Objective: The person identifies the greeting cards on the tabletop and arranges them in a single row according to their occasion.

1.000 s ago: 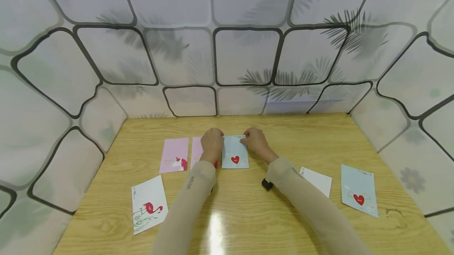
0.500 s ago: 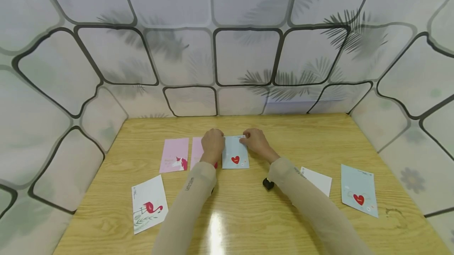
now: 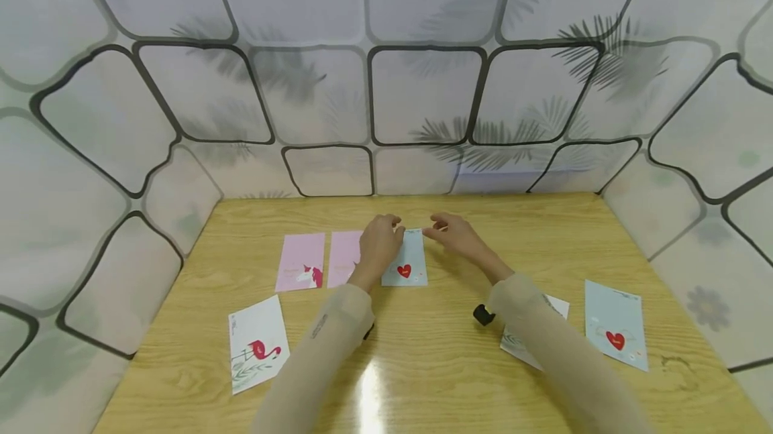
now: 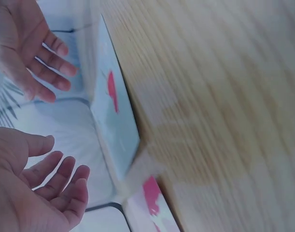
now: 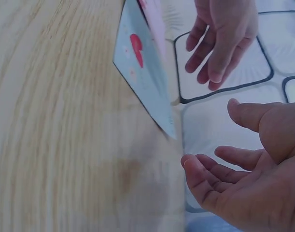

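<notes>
Both hands are up at the far middle of the counter [image 3: 423, 353], hovering by the blue heart card [image 3: 406, 266]. The left hand [image 3: 380, 246] sits over the card's left edge, fingers loose and relaxed, gripping nothing; whether it brushes the card, hard to say from the head view. The right hand [image 3: 455, 233] is just off the card's top right corner, fingers spread, clear of it. The wrist views confirm it: both palms open, nothing pinched. The heart card lies flat on the counter, third in a row, just beside two pink cards [image 3: 300, 261] to its left, the nearer one [image 3: 344, 263] partly under the left forearm. Closer in, a white flamingo card [image 3: 257, 343] lies at the left, another blue heart card [image 3: 614, 324] at the right, and a pale card [image 3: 525, 347] peeks out beneath the right sleeve.
</notes>
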Demonstrator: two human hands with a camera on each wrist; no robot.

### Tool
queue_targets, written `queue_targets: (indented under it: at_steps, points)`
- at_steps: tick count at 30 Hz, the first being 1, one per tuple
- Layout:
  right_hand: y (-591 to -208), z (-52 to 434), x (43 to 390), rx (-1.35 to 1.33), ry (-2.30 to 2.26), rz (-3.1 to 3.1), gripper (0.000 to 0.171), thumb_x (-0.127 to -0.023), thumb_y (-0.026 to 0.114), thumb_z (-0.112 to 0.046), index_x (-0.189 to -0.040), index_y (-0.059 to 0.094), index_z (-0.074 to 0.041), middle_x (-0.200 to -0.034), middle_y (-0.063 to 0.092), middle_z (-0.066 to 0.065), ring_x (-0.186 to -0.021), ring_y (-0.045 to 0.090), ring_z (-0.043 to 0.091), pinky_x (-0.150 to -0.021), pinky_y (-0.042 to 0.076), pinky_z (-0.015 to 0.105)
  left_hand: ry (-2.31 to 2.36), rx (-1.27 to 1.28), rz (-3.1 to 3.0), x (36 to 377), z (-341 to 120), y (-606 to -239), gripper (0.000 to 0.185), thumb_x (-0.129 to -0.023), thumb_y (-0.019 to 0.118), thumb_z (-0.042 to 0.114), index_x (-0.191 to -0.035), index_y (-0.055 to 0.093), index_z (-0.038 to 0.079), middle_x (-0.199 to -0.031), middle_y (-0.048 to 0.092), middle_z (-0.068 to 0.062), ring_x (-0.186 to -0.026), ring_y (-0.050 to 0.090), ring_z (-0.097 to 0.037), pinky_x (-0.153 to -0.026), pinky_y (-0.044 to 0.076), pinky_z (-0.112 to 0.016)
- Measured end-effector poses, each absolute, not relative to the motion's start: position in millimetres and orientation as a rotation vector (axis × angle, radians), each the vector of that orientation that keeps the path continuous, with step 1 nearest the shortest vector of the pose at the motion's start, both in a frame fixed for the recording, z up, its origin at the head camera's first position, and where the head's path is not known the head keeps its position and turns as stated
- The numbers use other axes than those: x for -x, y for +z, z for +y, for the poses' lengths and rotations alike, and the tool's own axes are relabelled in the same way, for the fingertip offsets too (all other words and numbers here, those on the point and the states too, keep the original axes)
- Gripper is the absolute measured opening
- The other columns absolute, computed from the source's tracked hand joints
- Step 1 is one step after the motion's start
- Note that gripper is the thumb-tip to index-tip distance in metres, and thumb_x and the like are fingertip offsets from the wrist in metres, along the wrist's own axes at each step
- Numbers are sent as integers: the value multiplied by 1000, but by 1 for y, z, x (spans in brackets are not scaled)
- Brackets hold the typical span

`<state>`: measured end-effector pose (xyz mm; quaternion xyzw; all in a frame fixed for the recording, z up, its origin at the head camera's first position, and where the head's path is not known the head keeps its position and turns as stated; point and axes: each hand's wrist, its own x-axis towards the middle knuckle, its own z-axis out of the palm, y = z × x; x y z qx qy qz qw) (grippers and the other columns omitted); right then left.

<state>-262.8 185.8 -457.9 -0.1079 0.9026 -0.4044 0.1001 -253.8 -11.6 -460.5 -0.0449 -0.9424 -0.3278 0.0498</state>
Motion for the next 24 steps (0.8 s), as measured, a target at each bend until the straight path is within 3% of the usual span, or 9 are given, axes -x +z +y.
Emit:
queue_targets:
  at_steps: [10,16,24]
  points:
    - [-439,228,230,351,-1200,2732,65,-106,59,-37,-150,44,9,-139,57,30,-124,58,46,-96,53,56,-1221,301,-2802,230,10,-453,33,-103,67,22,-128,70,2,-121,72,-10,-102,70,-23,-72,58,-33]
    - [-435,258,208,290,-1179,2777,66,-107,58,-39,-149,44,10,-138,56,31,-121,59,45,-92,54,54,-1364,366,-2812,217,29,-447,39,-105,63,30,-132,68,3,-122,72,-8,-103,71,-20,-75,59,-30]
    - [-429,300,174,183,-1149,2836,68,-108,55,-41,-151,41,11,-140,54,34,-127,54,50,-98,49,62,-1467,452,-2853,196,68,-442,38,-105,62,36,-131,70,10,-119,72,1,-104,69,-14,-80,56,-29]
